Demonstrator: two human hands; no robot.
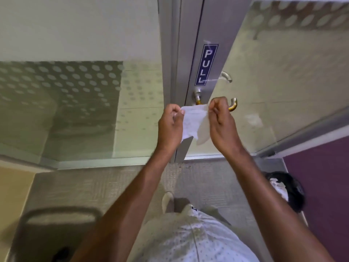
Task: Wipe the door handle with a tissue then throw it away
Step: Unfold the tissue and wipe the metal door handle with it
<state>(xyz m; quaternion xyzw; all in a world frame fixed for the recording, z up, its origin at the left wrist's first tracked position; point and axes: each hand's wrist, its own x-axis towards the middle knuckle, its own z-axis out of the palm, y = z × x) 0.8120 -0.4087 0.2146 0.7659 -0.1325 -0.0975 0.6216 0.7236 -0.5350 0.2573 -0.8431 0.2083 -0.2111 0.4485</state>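
Note:
A white tissue [194, 122] hangs spread between my two hands, just in front of the door handle. My left hand [170, 127] pinches its upper left corner and my right hand [223, 121] pinches its upper right corner. The metal door handle [233, 105] curves out from the silver door frame, with its base [198, 97] showing above the tissue and its middle hidden behind my hands. A blue PULL sign [206, 65] is stuck on the frame above the handle.
Glass panels with a frosted dot pattern [75, 82] flank the door. A bin lined with a black bag [287, 190], holding white paper, stands on the floor at the right by a purple wall. A dark chair back [60, 216] is at lower left.

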